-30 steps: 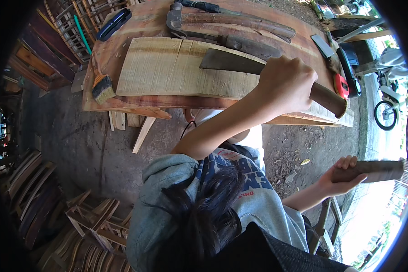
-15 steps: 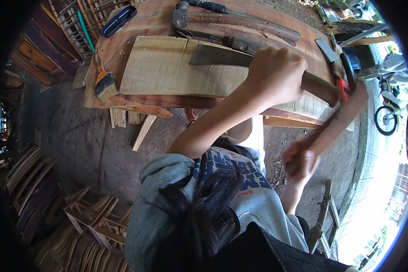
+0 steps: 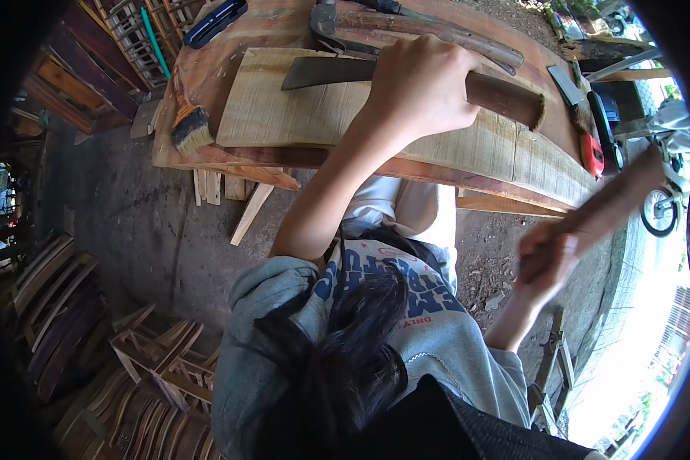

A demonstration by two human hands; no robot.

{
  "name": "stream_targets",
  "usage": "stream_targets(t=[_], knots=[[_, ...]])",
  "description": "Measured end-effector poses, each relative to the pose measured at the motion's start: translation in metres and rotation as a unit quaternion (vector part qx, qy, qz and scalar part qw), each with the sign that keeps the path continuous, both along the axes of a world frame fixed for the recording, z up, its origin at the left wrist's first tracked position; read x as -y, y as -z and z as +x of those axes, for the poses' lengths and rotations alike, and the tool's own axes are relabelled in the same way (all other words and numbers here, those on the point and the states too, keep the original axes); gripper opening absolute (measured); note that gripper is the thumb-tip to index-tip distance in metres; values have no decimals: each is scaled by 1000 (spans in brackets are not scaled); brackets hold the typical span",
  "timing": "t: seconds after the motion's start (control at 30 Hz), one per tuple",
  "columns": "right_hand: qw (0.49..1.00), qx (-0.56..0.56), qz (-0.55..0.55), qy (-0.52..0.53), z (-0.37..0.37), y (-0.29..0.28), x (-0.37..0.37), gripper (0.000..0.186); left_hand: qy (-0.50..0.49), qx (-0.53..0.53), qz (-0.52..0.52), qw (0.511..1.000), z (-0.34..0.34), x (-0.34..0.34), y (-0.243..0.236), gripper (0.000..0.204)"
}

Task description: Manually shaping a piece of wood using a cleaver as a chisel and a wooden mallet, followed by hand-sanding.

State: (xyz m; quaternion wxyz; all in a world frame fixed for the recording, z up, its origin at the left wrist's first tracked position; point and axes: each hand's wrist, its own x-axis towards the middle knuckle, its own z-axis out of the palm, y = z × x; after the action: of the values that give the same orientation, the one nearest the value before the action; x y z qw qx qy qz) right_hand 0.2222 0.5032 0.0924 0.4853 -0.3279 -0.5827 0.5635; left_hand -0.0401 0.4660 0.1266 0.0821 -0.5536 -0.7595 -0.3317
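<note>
My left hand (image 3: pixel 418 88) is closed round the wooden handle of a chisel (image 3: pixel 506 100). Its flat grey blade points left over a pale wooden board (image 3: pixel 276 115); whether the edge touches the wood I cannot tell. The handle's right end looks frayed. To the lower right, off the bench's near edge, my right hand (image 3: pixel 546 257) grips a wooden mallet, a plain stout billet (image 3: pixel 609 203), smeared by motion. Its far end is raised to the right, apart from the chisel's handle.
The board lies on a reddish wooden bench (image 3: pixel 165 146). A hammer (image 3: pixel 326 27) lies behind my left hand, a paintbrush (image 3: pixel 191 130) at the left edge, a red tape measure (image 3: pixel 593 156) at the right. Wooden frames (image 3: pixel 161 360) stand on the floor behind left.
My left hand and the chisel have shifted left and farther along the board. My right hand has swung right with the mallet, away from the chisel's handle end.
</note>
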Motion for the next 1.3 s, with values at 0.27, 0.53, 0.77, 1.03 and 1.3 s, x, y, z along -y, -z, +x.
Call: stream_targets(t=[0.27, 0.53, 0.77, 1.03, 1.3], knots=[[992, 66, -29, -107, -42, 6, 53, 36, -5, 12, -2, 1000, -15, 7, 3, 20], [963, -253, -82, 40, -53, -24, 18, 42, -17, -13, 40, 999, -20, 17, 1, 25], [984, -177, -34, -12, -38, -27, 3, 29, -35, 7, -12, 999, -31, 32, -2, 30], [988, 79, 10, -134, -58, 5, 45, 52, -64, 11, 14, 998, -45, 32, 7, 20], [953, 119, -127, -248, -66, 2, 51, 55, -54, -22, 42, 997, -49, 29, 2, 23]])
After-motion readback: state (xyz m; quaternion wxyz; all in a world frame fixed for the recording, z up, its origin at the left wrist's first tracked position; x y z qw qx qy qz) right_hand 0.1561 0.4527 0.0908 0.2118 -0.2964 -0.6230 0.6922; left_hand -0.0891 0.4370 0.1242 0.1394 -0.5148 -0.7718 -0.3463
